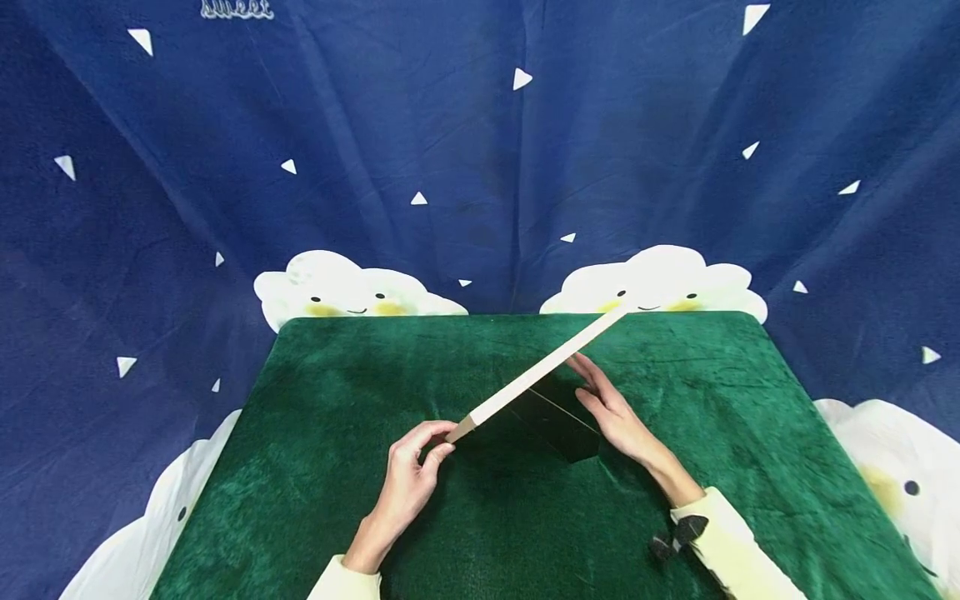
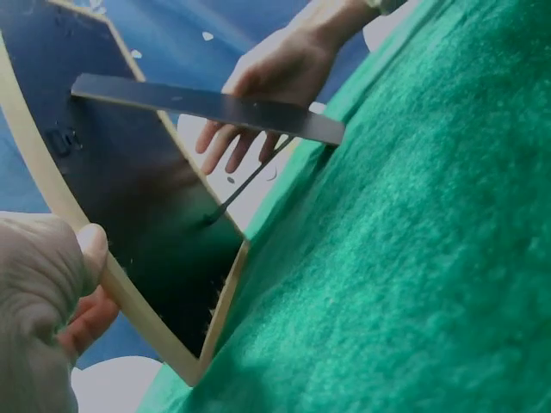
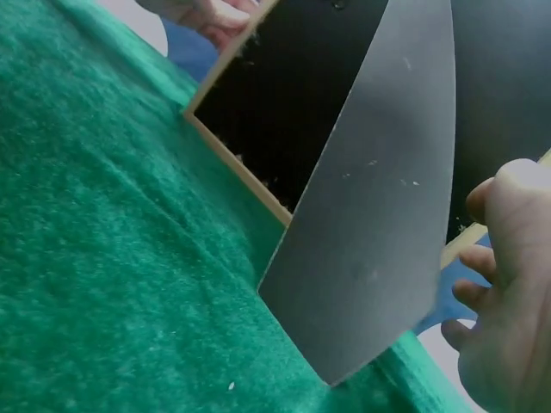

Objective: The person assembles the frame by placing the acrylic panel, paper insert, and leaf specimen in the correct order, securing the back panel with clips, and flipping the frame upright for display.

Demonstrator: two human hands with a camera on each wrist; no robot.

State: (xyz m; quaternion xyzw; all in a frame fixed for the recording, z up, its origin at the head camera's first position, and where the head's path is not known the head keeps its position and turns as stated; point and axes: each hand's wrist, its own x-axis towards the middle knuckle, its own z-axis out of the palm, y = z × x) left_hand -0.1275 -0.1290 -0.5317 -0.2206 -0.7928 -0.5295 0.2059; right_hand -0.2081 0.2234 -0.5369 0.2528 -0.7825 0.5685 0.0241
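Observation:
A picture frame with a pale wooden rim (image 1: pixel 547 367) stands upright on the green cloth, running diagonally in the head view. Its black back panel (image 2: pixel 129 189) faces my body, and a grey easel leg (image 3: pixel 370 198) is swung out from it. A thin dark strap (image 2: pixel 250 185) runs between panel and leg. My left hand (image 1: pixel 411 475) pinches the near left edge of the frame between thumb and fingers. Loosely extended, the fingers of my right hand (image 1: pixel 618 421) are close to the frame's far side, beside the leg, gripping nothing.
Green plush cloth (image 1: pixel 337 375) covers the table. Behind it hangs a blue curtain (image 1: pixel 480 125) with white triangles and smiling clouds. The table's far edge lies just beyond the frame. A black strap mount (image 1: pixel 678 535) sits at my right wrist.

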